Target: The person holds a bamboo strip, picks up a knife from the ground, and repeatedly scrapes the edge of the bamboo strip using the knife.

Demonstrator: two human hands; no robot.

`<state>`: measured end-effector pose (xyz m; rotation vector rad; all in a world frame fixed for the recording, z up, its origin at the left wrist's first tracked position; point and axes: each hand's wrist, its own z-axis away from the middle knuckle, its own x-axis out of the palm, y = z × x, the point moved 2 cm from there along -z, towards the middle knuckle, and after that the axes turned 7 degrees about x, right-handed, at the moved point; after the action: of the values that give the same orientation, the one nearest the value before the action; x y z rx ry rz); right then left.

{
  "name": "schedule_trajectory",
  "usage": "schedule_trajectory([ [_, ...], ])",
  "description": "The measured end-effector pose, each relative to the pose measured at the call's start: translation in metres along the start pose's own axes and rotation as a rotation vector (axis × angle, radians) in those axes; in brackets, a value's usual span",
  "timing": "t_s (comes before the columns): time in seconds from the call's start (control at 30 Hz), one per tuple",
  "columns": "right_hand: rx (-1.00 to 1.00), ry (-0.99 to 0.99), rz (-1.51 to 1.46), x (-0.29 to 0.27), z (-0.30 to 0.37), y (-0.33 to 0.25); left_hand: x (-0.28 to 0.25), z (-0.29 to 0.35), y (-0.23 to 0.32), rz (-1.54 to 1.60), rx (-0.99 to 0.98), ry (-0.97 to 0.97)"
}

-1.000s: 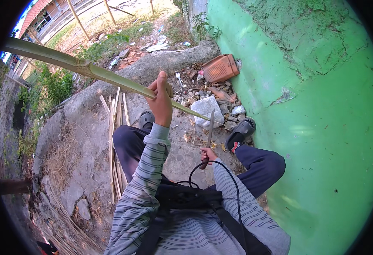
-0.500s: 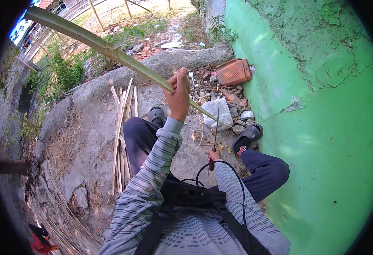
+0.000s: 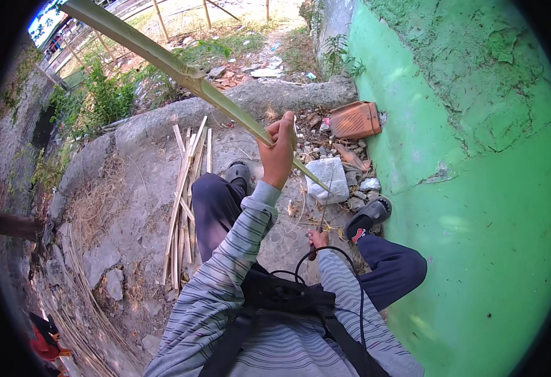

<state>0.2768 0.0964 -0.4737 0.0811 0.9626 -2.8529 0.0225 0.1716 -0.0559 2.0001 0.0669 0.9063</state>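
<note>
My left hand (image 3: 278,151) is raised in front of me, closed around a long split length of green bamboo (image 3: 153,53). The bamboo slants from the upper left down to a thin end beside a white block (image 3: 327,180) on the ground. Lower down, between my knees, my right hand (image 3: 318,239) is wrapped round the dark handle of a knife (image 3: 323,217). Its thin blade points away from me, its upper part by the bamboo's thin end. Whether blade and bamboo touch, I cannot tell.
Pale bamboo strips (image 3: 184,207) lie left of my left leg. A green wall (image 3: 470,251) rises on the right, with an orange-brown plastic container (image 3: 355,119) and rubble against it. A low concrete ledge (image 3: 250,97) curves across the far side. A black cable (image 3: 358,283) loops past my right forearm.
The whole view has shifted slightly, moving the scene right and down. The knife blade leans a little more to the right and its tip sits lower. Both hands keep their holds.
</note>
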Motion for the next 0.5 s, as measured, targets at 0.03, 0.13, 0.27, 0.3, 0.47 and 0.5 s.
schedule_trajectory([
  [0.03,-0.049,0.03,0.026,-0.001,0.005,-0.006,-0.001,0.0,-0.001,0.006,0.002,0.015],
  [0.13,-0.13,-0.049,0.063,0.004,0.014,-0.029,0.0,-0.003,-0.003,0.01,-0.016,0.023],
  [0.27,-0.142,-0.185,0.013,0.0,0.004,-0.014,0.012,-0.005,-0.003,-0.047,0.034,-0.007],
  [0.3,-0.094,-0.105,0.094,-0.007,-0.004,-0.003,0.013,-0.005,-0.004,-0.051,0.049,-0.001],
  [0.47,0.171,0.05,0.176,-0.037,-0.018,0.03,0.008,-0.004,-0.002,-0.05,0.048,0.016],
  [0.5,0.144,0.106,0.281,-0.043,-0.018,0.032,0.009,-0.003,-0.001,-0.048,0.051,0.017],
])
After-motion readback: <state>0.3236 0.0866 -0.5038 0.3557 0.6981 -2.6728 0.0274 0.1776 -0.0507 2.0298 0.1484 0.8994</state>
